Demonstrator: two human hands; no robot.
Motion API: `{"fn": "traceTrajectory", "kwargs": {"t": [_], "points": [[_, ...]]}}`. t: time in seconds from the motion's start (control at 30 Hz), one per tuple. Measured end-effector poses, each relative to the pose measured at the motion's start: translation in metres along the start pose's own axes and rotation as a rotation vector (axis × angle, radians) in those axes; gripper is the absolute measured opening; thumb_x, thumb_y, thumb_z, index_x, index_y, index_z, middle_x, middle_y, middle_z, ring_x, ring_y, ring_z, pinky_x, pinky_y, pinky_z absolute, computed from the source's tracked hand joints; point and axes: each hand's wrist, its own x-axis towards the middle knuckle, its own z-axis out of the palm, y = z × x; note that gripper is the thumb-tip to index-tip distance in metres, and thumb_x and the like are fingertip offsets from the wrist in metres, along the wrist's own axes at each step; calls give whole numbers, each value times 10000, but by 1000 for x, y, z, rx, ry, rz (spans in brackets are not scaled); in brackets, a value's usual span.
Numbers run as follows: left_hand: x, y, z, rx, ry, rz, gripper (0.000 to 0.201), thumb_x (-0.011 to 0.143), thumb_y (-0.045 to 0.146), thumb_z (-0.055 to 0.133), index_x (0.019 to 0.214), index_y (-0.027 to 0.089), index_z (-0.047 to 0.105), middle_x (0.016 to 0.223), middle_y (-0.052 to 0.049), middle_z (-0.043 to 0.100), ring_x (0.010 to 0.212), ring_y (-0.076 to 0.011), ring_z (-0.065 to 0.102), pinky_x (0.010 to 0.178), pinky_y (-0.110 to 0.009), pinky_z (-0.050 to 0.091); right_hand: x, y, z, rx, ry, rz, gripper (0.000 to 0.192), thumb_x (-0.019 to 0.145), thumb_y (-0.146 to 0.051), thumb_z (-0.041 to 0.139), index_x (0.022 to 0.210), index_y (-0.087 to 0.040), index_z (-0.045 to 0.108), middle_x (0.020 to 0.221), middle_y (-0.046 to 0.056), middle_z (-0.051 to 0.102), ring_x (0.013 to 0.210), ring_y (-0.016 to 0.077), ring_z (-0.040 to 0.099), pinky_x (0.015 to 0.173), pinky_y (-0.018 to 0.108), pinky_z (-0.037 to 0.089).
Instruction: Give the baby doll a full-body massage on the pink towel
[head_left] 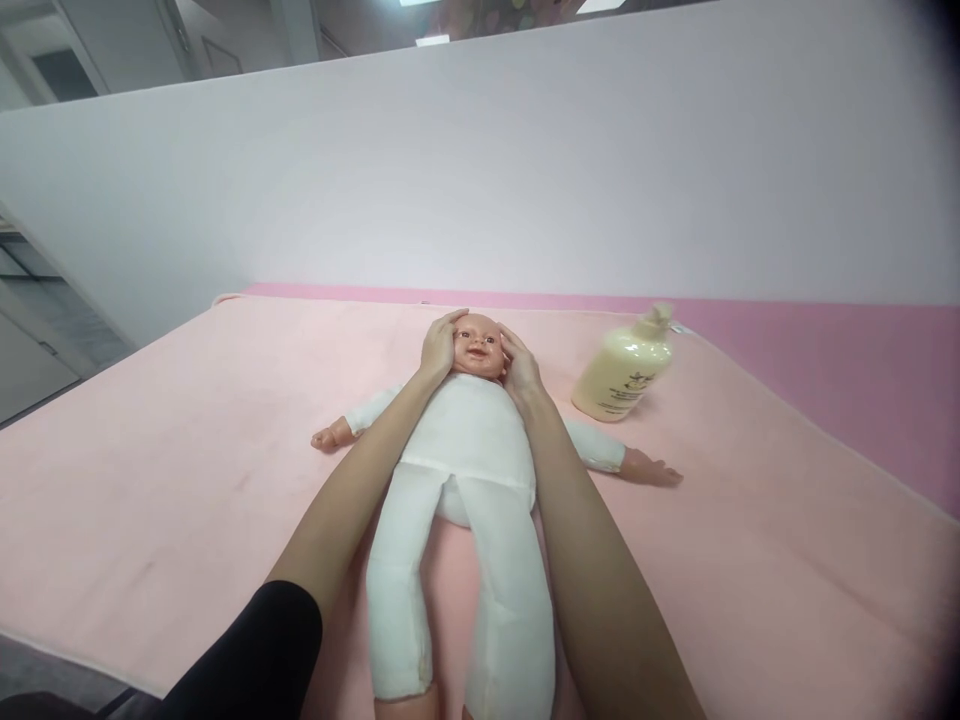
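A baby doll (pixel 476 425) with a white cloth body lies on its back, head away from me and arms out to the sides. My left hand (pixel 439 345) rests along the left side of the doll's head, with its fingers stretched towards the crown. On the other side of the head, my right hand (pixel 520 360) lies in the same way, its fingers extended and slightly bent by the temple. Both palms touch the head without closing round it. My forearms run along either side of the doll's body.
A pale yellow pump bottle (pixel 624 370) stands tilted-looking to the right of the doll, above its outstretched arm. Under everything is a pink towel-like cover (pixel 150 470) over a pink surface (pixel 847 390). A white partition (pixel 480 180) rises behind the far edge.
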Motion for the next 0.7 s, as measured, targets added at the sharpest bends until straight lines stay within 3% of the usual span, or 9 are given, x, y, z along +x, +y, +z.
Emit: {"fn": "traceTrajectory", "kwargs": {"t": [0.17, 0.3, 0.4, 0.5, 0.6, 0.7], "points": [[-14, -8, -14, -113, -8, -90, 491, 788, 211, 375, 1224, 105, 575, 1294, -98, 581, 1182, -202, 537, 1000, -315, 430, -17, 2, -6, -89, -24, -58, 558, 682, -251, 584, 1238, -276, 552, 1175, 18, 618, 922, 169, 637, 794, 338, 561], [-33, -6, -30, -116, -74, -211, 519, 827, 302, 423, 1317, 150, 504, 1289, -105, 587, 1107, -229, 587, 942, -374, 473, -28, 6, -15, -145, -98, -212, 651, 554, -100, 548, 1194, -213, 575, 1312, 65, 533, 1150, 211, 553, 922, 364, 516], [-46, 3, -38, -50, -146, -111, 560, 839, 386, 488, 1349, 156, 473, 1357, -117, 527, 1201, -246, 524, 1002, -386, 429, -36, 7, -16, -184, -133, -265, 757, 500, -56, 518, 1243, -192, 542, 1355, 73, 495, 1253, 218, 478, 1043, 369, 432], [-53, 11, -41, 80, -238, 44, 726, 756, 469, 646, 1389, 186, 428, 1434, -114, 435, 1313, -263, 408, 1083, -380, 343, -43, 4, -14, -207, -153, -237, 808, 504, -64, 575, 1295, -209, 501, 1379, 55, 470, 1281, 224, 451, 1085, 383, 391], [-55, 11, -43, 176, -261, 78, 886, 683, 506, 718, 1430, 191, 361, 1447, -134, 398, 1329, -285, 380, 1093, -396, 326, -49, 2, -13, -224, -179, -238, 844, 524, -141, 714, 1329, -216, 469, 1393, 64, 453, 1289, 233, 443, 1090, 389, 389], [-54, 6, -44, 229, -260, 99, 882, 724, 530, 674, 1450, 175, 322, 1454, -150, 378, 1337, -286, 367, 1105, -401, 303, -52, 1, -13, -228, -215, -275, 868, 538, -258, 803, 1337, -217, 465, 1380, 78, 467, 1279, 228, 456, 1094, 377, 390]]}}
